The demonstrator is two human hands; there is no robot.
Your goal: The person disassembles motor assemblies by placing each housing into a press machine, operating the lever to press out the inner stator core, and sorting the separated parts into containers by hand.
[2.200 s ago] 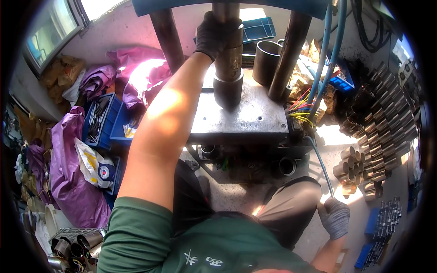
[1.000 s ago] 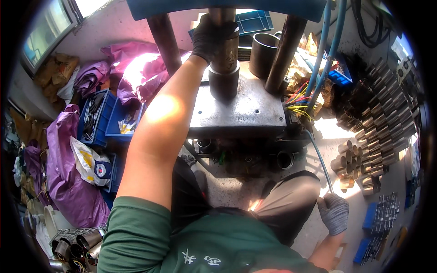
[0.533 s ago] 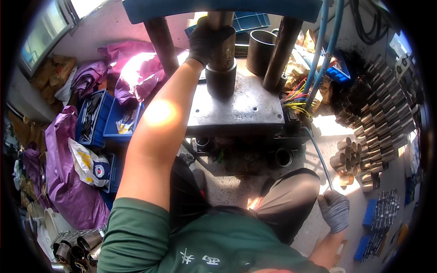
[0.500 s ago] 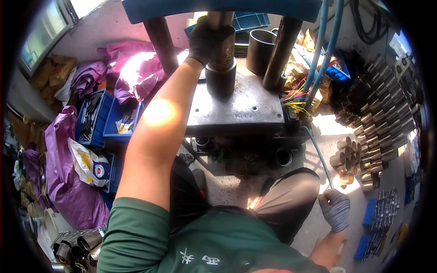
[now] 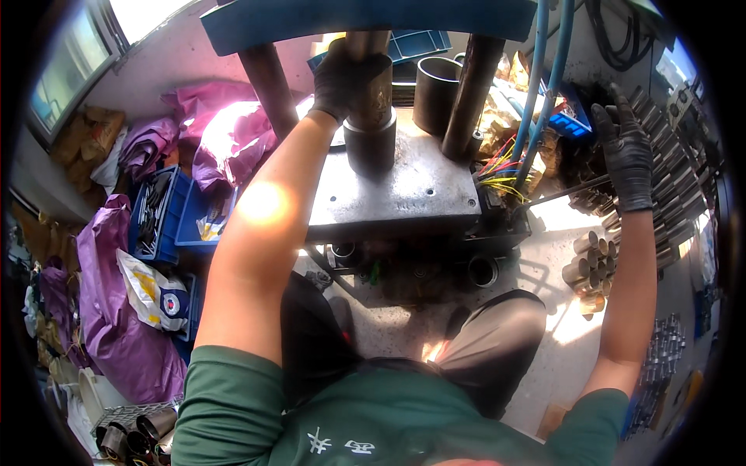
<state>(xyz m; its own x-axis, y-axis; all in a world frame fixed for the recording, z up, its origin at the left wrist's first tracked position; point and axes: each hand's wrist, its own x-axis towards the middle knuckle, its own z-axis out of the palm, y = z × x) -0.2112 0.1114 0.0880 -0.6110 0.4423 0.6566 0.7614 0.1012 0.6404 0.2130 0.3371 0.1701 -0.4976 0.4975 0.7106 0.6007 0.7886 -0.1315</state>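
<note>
My left hand [image 5: 339, 84], in a dark glove, is wrapped around a metal cylinder [image 5: 379, 101] from its left side. This cylinder stands upright in a wider, darker metal sleeve [image 5: 371, 147] on the steel plate of a press [image 5: 404, 203]. A shaft [image 5: 367, 45] comes down onto the cylinder's top. My right hand [image 5: 628, 159], also gloved, is raised at the right with its fingers stretched upward and holds nothing. Beside its palm edge is the end of a thin metal lever [image 5: 566, 192], fixed to the press's right side; whether they touch I cannot tell.
A wide dark ring [image 5: 437, 95] stands behind, between the press's posts [image 5: 474, 97]. Stacked metal tubes [image 5: 660, 194] and a smaller tube group [image 5: 592, 264] fill the right. Blue bins [image 5: 159, 213] and purple sacks [image 5: 120, 303] are on the left. Blue hoses [image 5: 548, 85] hang near colored wires.
My right hand has let go of the lever and opened, rising from low at the right. The lever has swung up from slanting downward. My left hand keeps its hold on the cylinder.
</note>
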